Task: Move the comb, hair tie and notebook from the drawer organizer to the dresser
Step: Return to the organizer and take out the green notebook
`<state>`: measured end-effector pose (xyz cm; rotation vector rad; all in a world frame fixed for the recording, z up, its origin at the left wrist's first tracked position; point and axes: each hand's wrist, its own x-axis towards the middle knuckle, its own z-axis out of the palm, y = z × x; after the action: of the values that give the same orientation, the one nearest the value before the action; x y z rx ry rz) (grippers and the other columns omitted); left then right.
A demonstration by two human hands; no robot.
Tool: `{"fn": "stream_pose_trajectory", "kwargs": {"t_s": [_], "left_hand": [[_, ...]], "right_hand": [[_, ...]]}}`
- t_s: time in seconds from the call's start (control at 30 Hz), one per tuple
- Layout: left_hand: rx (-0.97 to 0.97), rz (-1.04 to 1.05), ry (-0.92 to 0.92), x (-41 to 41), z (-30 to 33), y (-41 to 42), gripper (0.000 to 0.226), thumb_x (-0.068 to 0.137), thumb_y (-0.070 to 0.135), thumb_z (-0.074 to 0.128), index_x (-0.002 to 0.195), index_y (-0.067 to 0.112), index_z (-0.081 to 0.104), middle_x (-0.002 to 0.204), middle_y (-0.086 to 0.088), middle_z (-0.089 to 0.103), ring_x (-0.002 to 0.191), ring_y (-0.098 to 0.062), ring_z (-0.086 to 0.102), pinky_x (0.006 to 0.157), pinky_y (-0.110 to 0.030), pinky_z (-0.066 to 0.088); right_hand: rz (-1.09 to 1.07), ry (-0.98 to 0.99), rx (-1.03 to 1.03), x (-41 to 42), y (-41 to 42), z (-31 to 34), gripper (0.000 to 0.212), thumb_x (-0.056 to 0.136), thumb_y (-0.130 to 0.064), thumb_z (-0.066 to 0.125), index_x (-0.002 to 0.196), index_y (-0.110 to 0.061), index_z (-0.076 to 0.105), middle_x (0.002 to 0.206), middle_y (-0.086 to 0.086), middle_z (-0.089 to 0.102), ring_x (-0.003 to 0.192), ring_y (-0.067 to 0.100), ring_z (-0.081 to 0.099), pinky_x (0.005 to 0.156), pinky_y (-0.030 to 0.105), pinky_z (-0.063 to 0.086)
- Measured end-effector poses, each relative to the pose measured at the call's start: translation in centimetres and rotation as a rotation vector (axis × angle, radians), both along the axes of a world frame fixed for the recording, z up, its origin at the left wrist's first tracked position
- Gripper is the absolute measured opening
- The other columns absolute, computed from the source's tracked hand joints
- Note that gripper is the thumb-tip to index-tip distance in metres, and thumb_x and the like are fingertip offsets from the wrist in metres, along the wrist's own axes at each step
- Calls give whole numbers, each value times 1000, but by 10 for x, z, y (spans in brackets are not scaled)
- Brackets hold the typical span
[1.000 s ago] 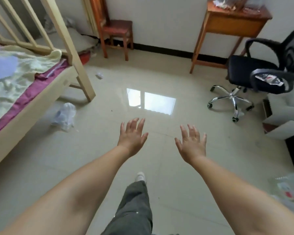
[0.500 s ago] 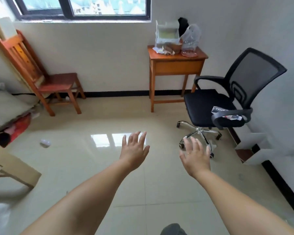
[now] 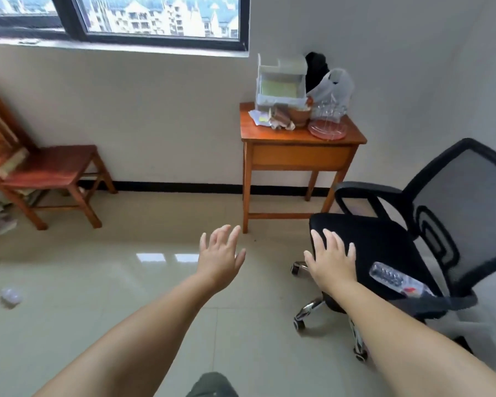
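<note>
Orange-brown wood makes up the small dresser [image 3: 298, 156] standing against the far wall under the window [image 3: 155, 18]. On its tabletop sits a white drawer organizer [image 3: 281, 83], pushed to the back against the wall, with a pale yellow-green sheet showing in its open front. Whether the comb, hair tie and notebook lie inside it cannot be told at this distance. Just in front of the organizer lie crumpled papers [image 3: 262, 118] and a brown bowl [image 3: 299, 115]; beside these stand a clear plastic bag [image 3: 334, 85] and a pink round dish [image 3: 328, 129].

Both bare arms reach forward over the glossy tiled floor [image 3: 98, 282]. Left hand [image 3: 219, 260] is open, fingers spread, holding nothing. Right hand [image 3: 332, 259] is likewise open and empty, its fingers splayed and seen against the seat of a black mesh office chair [image 3: 430, 224]; contact with the seat cannot be told. A remote in a clear wrapper [image 3: 395, 277] lies on that seat. A red wooden chair [image 3: 46, 173] stands at the left wall.
</note>
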<state>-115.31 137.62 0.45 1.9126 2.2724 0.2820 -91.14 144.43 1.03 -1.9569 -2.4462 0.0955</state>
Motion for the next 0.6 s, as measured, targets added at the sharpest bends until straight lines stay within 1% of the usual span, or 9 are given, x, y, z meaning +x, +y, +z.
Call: {"fn": "stream_pose_trajectory", "kwargs": {"t_s": [0.1,0.2,0.27,0.37,0.5,0.6], "left_hand": [[-34,36,-6,-25,-7,77,58,95,45,24,147,24,7,156,-2,15,143,-19,10,119,-47,2],[-21,39,-2,-51,-13,145,59,94,46,24,146,24,9,155,-4,16,143,-20,11,118,-48,5],[9,18,10,-72,-13,214,59,94,46,25,146,23,10,155,-5,18,143,-21,13,118,-49,7],[34,-32,17,-102,2,319,59,93,45,29,145,23,13,153,-5,21,142,-22,16,118,-49,9],[97,-83,0,-120,29,439,59,92,44,32,145,24,16,150,-4,27,140,-23,21,117,-48,12],[116,-101,-33,-120,39,514,61,92,42,35,145,23,15,152,-6,25,140,-24,21,117,-45,14]], "right_hand": [[45,5,-10,-31,85,-7,57,94,-46,25,146,-27,12,157,4,17,145,22,9,116,53,9],[92,14,-7,-64,150,-8,56,95,-45,27,146,-27,13,157,4,18,145,22,10,116,52,8],[78,39,7,-89,212,-9,55,95,-45,27,146,-27,13,157,4,17,145,22,10,116,52,8],[24,55,19,-116,299,3,55,95,-45,27,146,-27,14,157,4,18,145,22,11,116,50,10],[-78,144,46,-127,401,28,55,95,-43,29,146,-23,18,156,7,21,144,24,15,116,47,20],[-99,223,75,-133,473,40,53,95,-41,30,144,-21,23,154,8,25,142,25,22,112,44,28]]}}
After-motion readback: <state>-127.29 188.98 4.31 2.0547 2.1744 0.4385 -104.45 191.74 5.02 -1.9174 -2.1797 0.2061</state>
